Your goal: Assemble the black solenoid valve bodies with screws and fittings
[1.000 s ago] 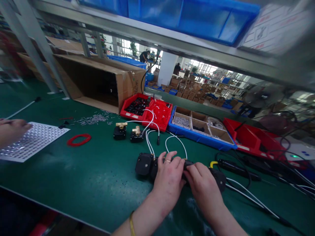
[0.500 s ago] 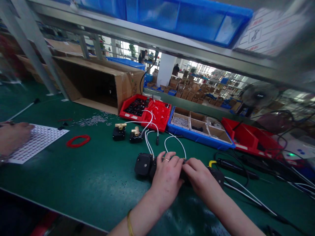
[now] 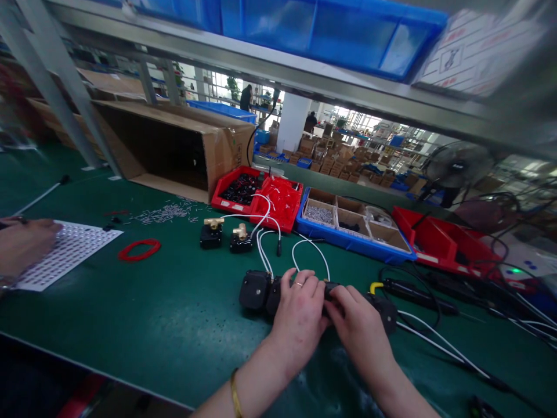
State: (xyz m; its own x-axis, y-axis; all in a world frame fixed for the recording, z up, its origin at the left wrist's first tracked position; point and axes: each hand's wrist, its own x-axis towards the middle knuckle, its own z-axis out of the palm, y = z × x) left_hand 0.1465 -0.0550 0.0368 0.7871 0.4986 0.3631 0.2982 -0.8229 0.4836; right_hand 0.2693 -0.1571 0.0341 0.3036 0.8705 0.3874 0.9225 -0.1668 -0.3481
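Note:
My left hand [image 3: 298, 316] and my right hand [image 3: 362, 326] are both curled over a row of black valve units [image 3: 255, 290] lying on the green bench [image 3: 165, 313], gripping the middle unit between them. White cables [image 3: 265, 238] run from the units toward the back. Two more black units with brass fittings [image 3: 213, 232] stand upright a little farther off to the left.
A co-worker's hand [image 3: 21, 244] rests on a white perforated sheet [image 3: 69, 247] at the left. A red ring [image 3: 139, 249] and loose pins [image 3: 163, 213] lie nearby. Red bins [image 3: 261, 194], a blue divided tray [image 3: 348, 223], an open carton [image 3: 174, 145] and a black tool [image 3: 413, 290] line the back.
My hands shifted only slightly on the black units. The co-worker's hand drew a little leftward off the perforated sheet.

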